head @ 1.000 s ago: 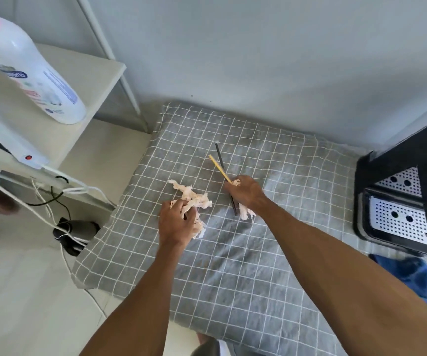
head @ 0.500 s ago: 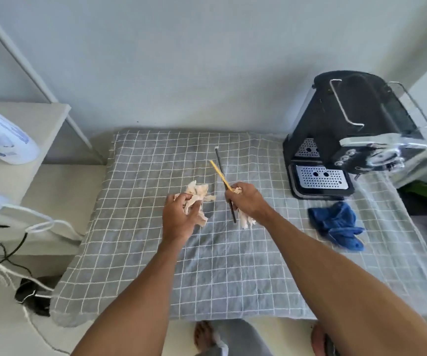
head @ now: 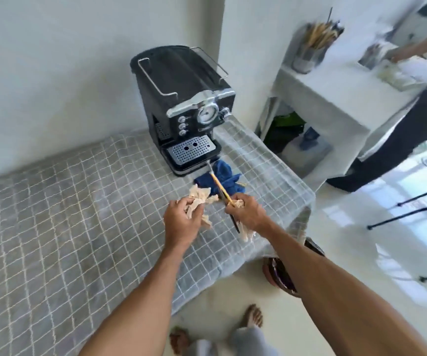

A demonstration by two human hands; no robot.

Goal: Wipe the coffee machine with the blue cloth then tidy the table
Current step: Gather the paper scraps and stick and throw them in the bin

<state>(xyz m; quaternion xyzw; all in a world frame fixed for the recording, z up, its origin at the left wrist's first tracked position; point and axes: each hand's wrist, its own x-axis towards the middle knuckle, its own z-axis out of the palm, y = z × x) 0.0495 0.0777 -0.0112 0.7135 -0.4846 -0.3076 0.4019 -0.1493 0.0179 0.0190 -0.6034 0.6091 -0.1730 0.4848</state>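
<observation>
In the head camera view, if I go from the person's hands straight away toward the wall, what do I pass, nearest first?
Left hand gripping crumpled tissue and right hand holding a yellow stick and a dark stick with more tissue → blue cloth on the checked tablecloth → coffee machine by the wall.

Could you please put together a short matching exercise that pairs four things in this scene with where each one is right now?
Things:
1. crumpled tissue
2. yellow and black sticks
3. blue cloth
4. coffee machine

Places:
A. lying on the checked tablecloth just in front of the machine
B. standing at the far corner of the table, by the wall
C. gripped in the left hand
D. gripped in the right hand along with another bit of tissue

Pairs: 1-C, 2-D, 3-A, 4-B
</observation>
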